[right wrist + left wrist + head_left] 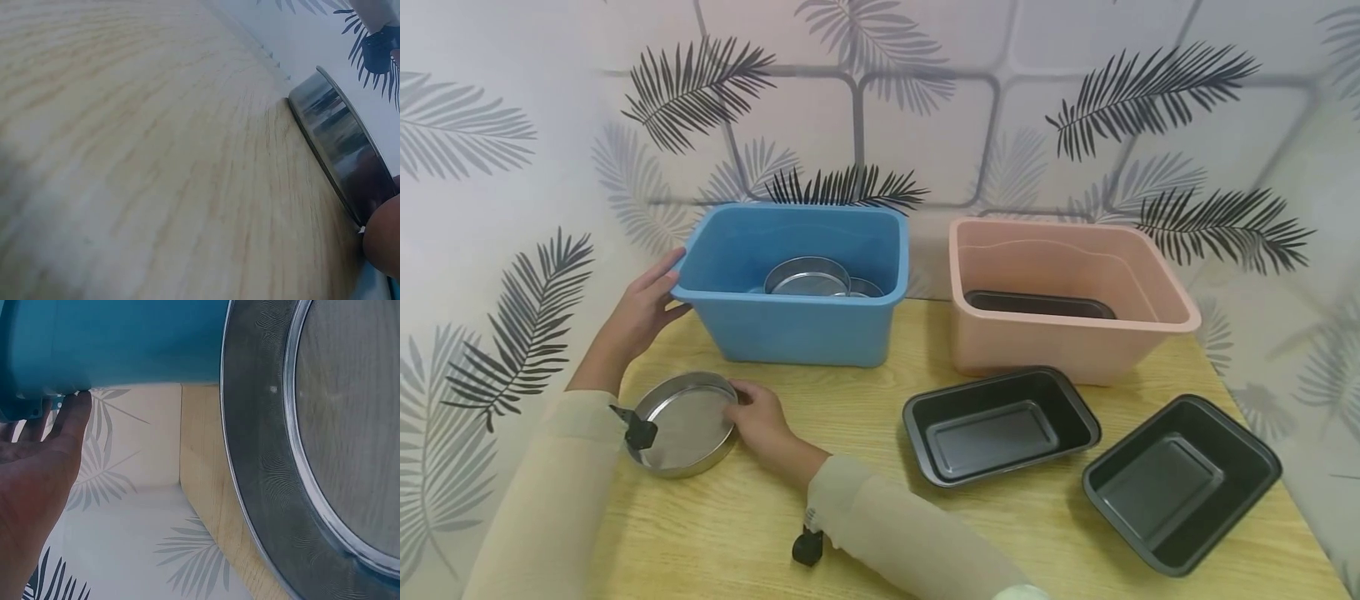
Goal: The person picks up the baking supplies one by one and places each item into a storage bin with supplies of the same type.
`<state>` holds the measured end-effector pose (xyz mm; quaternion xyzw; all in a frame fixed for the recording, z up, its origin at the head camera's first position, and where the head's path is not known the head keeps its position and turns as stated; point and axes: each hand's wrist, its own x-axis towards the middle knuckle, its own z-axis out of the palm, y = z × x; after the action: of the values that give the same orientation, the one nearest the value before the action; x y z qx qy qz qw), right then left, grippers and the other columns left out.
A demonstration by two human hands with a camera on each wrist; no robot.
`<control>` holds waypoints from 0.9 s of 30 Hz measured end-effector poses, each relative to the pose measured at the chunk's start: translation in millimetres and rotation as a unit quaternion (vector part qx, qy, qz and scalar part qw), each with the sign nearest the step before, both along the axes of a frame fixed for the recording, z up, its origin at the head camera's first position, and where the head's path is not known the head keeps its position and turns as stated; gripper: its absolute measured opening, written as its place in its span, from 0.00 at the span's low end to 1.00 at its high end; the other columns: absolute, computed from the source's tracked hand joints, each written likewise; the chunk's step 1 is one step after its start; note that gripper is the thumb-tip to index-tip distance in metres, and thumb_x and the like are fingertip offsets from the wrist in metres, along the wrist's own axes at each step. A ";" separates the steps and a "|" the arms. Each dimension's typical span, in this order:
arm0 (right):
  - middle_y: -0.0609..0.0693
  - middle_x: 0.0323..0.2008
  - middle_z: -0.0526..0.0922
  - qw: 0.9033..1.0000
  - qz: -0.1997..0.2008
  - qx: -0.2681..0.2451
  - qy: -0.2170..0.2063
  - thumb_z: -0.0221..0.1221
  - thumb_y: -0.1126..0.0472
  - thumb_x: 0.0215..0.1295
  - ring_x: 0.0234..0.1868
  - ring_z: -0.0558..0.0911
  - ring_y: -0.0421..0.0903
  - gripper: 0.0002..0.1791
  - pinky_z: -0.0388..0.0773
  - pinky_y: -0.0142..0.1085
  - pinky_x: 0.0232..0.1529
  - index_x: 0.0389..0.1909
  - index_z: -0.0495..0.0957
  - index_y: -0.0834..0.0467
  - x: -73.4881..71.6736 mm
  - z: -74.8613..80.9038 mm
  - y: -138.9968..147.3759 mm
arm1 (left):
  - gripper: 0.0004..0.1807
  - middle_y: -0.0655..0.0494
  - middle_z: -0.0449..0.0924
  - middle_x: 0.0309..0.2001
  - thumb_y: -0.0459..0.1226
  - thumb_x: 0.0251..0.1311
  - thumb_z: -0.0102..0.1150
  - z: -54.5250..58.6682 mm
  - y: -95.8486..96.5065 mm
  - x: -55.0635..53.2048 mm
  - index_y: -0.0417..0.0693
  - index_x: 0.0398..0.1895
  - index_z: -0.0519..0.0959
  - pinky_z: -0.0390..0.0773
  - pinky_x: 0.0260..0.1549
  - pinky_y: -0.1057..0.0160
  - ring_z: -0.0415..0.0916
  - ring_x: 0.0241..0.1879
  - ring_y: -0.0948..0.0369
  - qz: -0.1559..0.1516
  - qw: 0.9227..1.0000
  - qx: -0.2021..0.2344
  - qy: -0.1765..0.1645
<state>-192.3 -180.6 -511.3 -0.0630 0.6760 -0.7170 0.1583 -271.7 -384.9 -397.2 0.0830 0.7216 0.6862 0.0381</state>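
My right hand pinches the right edge of a round metal sieve, with the thumb over its rim. Wood grain shows through the fine mesh. In the right wrist view the shiny sieve wall stands by a fingertip at the right edge. My left hand touches the left end of a blue plastic bin, its fingers fairly straight against the outside below the rim. Inside that bin lie two more round sieves, partly hidden by the front wall.
A pink bin stands to the right of the blue one, with a dark loaf pan inside. Two more dark loaf pans lie in front of it on the wooden table. A leaf-patterned wall stands behind.
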 end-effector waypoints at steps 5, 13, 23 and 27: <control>0.49 0.53 0.84 0.999 -0.029 0.017 -0.001 0.58 0.72 0.65 0.56 0.81 0.45 0.20 0.82 0.35 0.56 0.57 0.82 0.57 -0.6 -0.9 -1.2 | 0.34 0.45 0.32 0.83 0.46 0.81 0.38 0.8 1.0 1.3 0.58 0.83 0.40 0.41 0.73 0.32 0.33 0.79 0.40 0.000 1.000 0.001 -0.001; 0.46 0.45 0.84 0.997 -0.066 -0.014 -0.027 0.55 0.69 0.69 0.47 0.82 0.45 0.15 0.84 0.40 0.51 0.50 0.86 0.54 5.2 8.2 -5.0 | 0.33 0.48 0.35 0.83 0.48 0.81 0.37 1.9 4.2 2.8 0.61 0.83 0.43 0.46 0.73 0.32 0.36 0.80 0.41 0.019 0.999 -0.029 -0.004; 0.40 0.48 0.83 0.999 -0.042 0.029 -0.009 0.54 0.59 0.73 0.49 0.79 0.40 0.14 0.80 0.43 0.54 0.54 0.84 0.49 3.6 24.8 5.1 | 0.33 0.47 0.34 0.83 0.47 0.81 0.37 2.8 5.7 3.8 0.60 0.83 0.42 0.45 0.73 0.32 0.35 0.80 0.40 0.015 0.999 -0.033 -0.001; 0.43 0.50 0.82 1.000 -0.020 0.019 -0.002 0.55 0.58 0.74 0.49 0.79 0.41 0.16 0.81 0.43 0.54 0.59 0.81 0.50 -2.5 24.1 13.4 | 0.33 0.47 0.35 0.83 0.48 0.81 0.37 2.9 6.0 2.9 0.60 0.83 0.43 0.47 0.73 0.33 0.36 0.80 0.41 0.020 0.999 -0.039 -0.003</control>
<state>-194.9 -167.2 -487.1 -0.0447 0.6905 -0.7069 0.1464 -268.8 -379.0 -394.3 0.0653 0.7494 0.6582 0.0300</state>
